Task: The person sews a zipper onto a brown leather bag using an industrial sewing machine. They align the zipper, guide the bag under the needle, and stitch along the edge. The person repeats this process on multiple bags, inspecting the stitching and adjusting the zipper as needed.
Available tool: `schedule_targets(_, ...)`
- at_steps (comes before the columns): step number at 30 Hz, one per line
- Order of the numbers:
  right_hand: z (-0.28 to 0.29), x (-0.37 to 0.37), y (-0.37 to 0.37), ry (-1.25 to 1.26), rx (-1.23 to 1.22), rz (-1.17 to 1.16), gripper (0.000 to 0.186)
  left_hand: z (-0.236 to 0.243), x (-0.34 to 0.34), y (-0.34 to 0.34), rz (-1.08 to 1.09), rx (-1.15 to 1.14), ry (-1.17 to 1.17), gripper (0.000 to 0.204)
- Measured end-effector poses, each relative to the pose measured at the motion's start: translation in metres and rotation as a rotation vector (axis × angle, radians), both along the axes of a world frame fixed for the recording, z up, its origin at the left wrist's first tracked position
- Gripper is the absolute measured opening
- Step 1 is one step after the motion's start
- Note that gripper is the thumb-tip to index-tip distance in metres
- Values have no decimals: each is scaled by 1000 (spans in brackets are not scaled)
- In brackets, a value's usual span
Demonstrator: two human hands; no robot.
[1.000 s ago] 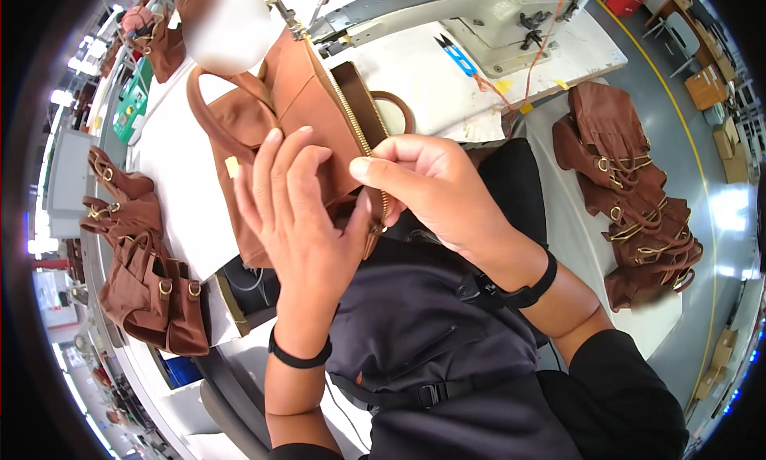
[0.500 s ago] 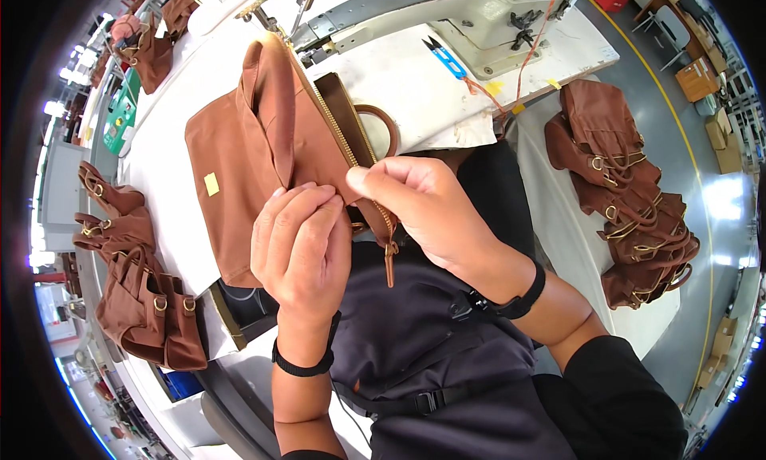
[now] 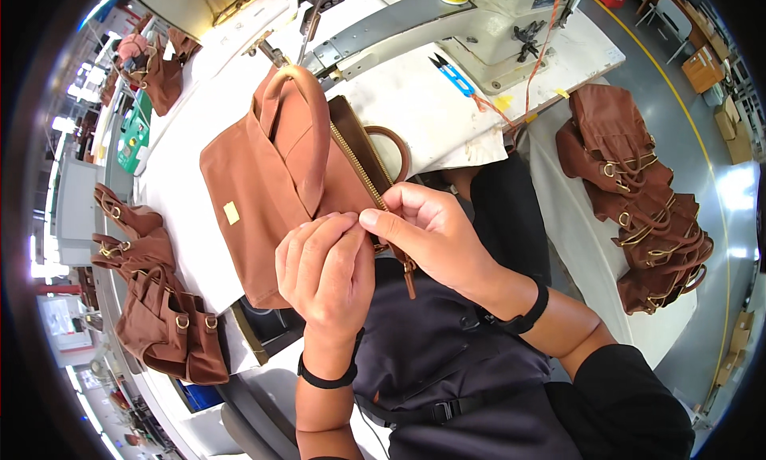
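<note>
A brown handbag lies tilted on the white table in front of me, its rolled handle arching upward. Along its right side runs a brass-toothed zipper, partly open, with a brown pull tab hanging at the near end. My left hand is closed at the bag's near edge below the handle, fingers curled over it. Next to those fingertips, my right hand pinches the edge beside the zipper. Both thumbs and fingers nearly meet; what exactly lies between them is hidden.
A sewing machine stands at the back, with blue thread snips before it. Brown bags are piled at right and left. A green box sits at far left.
My right thumb has come off the zipper teeth and down beside my left fingertips, so the hands are closer. The handle stands more open. The whole view has shifted slightly.
</note>
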State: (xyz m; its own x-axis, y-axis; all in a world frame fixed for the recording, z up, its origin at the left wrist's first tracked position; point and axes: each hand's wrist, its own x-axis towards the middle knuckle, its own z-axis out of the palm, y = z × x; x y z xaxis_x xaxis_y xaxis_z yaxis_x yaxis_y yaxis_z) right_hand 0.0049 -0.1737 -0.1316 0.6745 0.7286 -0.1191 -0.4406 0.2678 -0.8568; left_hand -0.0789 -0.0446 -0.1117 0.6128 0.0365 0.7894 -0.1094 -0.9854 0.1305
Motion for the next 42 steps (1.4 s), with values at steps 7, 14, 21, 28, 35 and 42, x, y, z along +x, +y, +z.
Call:
schedule_targets(7,-8,1,5,17,49,-21,16,-4,-1,-2,21,20,21,26)
schedule_targets(14,-2,3,-1,59,18,-11,20,-2,-3,-5,28,4,87,27)
schedule_targets(21,-8,5,7,58,-25,18,26,62,2,5,-82,140,403,30)
schedule_targets(28,5,18,9,-281,-156,59,32,109,63,39,-171,616,542,33)
schedule_targets(35,-1,19,3,-19,-115,102,26,112,55,48,-124,724,422,31)
schedule_targets(42,-6,10,8,158,-11,33,29,119,0,64,319,680,447,31)
